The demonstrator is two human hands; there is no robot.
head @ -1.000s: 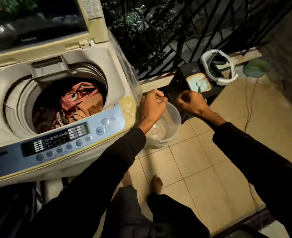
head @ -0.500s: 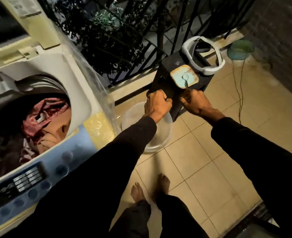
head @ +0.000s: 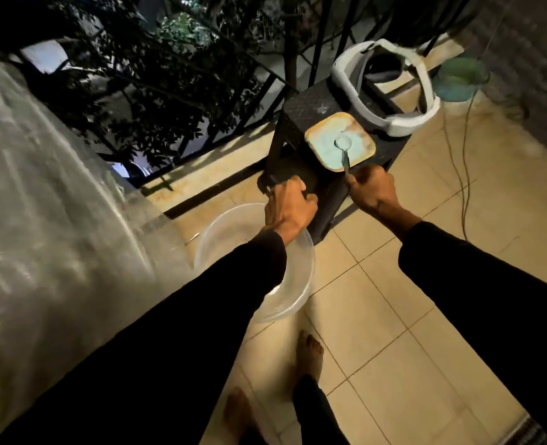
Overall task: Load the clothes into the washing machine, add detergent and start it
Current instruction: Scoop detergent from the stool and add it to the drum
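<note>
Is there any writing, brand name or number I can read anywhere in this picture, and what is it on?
None can be read.
Black stool: a tiny pale mark low on its side, too small to read.
Washing machine: blurred and under a plastic cover; no lettering shows.
Detergent tray, spoon, clear bowl, white headset: no lettering shows.

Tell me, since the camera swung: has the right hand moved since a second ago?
Yes. The right hand moved toward the detergent tub on the black stool, and now holds the spoon.
</note>
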